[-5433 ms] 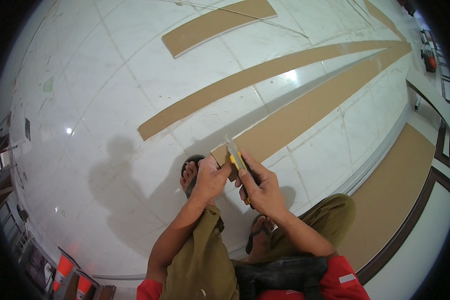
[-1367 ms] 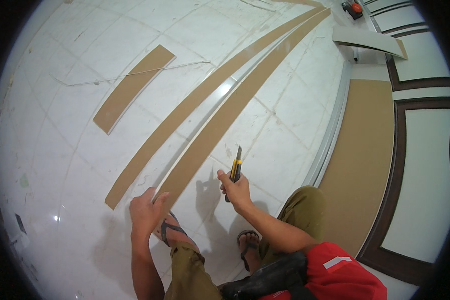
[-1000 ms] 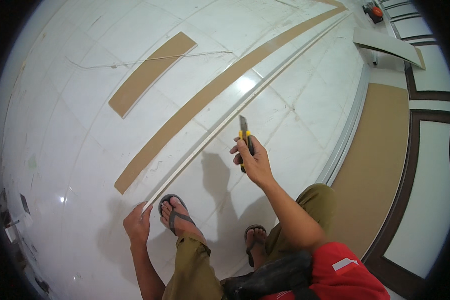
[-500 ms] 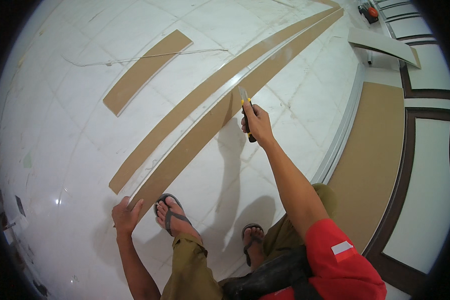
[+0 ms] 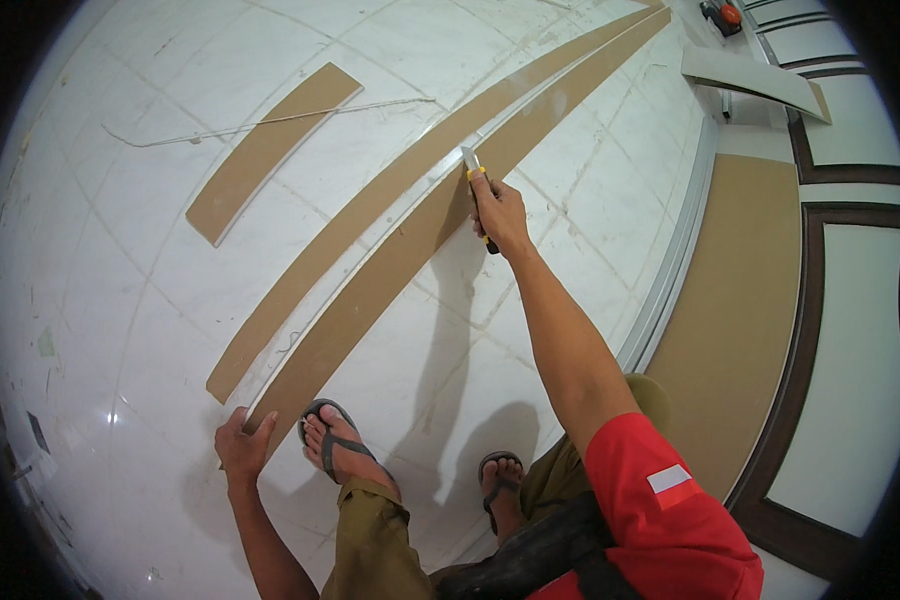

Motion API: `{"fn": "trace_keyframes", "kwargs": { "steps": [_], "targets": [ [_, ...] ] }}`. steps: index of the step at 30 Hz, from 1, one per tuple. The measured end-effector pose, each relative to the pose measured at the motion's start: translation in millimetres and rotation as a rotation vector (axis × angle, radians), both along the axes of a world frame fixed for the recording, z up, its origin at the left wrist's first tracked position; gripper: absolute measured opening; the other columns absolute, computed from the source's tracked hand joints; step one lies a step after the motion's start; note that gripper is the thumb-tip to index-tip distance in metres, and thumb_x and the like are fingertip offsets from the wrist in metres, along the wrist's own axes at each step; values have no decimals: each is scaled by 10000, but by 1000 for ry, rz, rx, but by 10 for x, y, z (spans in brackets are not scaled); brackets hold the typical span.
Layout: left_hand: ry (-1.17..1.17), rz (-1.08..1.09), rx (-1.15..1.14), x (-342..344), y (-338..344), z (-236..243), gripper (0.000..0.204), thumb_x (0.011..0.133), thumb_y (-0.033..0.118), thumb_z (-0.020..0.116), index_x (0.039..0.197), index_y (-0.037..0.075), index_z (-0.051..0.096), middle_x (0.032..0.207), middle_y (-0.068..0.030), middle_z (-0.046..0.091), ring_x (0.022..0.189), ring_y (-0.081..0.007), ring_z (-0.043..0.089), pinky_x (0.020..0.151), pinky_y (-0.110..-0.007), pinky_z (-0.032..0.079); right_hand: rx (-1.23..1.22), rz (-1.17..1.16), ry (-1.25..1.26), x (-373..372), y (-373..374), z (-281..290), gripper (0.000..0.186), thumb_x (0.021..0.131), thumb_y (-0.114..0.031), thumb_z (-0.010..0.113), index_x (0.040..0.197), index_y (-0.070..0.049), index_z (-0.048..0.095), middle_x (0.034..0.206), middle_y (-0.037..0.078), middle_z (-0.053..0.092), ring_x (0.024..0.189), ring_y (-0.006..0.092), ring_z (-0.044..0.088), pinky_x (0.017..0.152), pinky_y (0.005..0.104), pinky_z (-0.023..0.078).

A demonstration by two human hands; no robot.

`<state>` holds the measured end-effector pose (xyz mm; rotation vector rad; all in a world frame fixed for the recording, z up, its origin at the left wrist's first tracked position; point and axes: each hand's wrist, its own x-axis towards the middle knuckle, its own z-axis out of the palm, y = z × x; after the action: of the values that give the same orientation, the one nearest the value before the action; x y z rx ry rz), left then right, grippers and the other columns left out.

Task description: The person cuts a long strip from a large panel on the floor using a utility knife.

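The person's left grip [image 5: 242, 447] is holding the near end of a long brown board strip [image 5: 400, 265], while the right grip [image 5: 500, 213] is clasping a yellow-and-black utility knife [image 5: 476, 174], its blade pointing far, over the strip. A second strip [image 5: 335, 243] is lying just left, on white tiled floor [image 5: 150, 340]. Farther left, a thin cord [image 5: 270, 125] is crossing a short brown board [image 5: 275, 158].

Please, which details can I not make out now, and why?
Head view: yellow and black cutter knife, handle mostly covered by right hand.
Head view: nearer long brown board strip, near end partly covered by left hand.
Head view: blade, too small to see if touching strip.
Head view: black and orange object at top right, too small to identify.
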<state>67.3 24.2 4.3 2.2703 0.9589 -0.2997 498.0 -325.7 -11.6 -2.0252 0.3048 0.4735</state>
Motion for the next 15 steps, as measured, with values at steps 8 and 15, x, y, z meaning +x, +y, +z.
{"fn": "trace_keyframes", "kwargs": {
  "steps": [8,15],
  "targets": [
    [9,-21,52,-20,-69,28,405,849,345,920,916,-3,724,802,-196,761,702,-365,731,685,-456,550,-200,-7,-88,255,-60,167,604,1061,-573,615,905,3,710,626,88,626,509,194,654,488,361,521],
    [-85,-12,43,-71,-96,4,374,871,303,911,937,-11,719,735,-151,742,619,-248,675,639,-418,528,-182,95,-17,139,-187,185,627,1054,-582,618,836,3,673,623,83,620,503,175,642,483,351,515]
  ]
}}
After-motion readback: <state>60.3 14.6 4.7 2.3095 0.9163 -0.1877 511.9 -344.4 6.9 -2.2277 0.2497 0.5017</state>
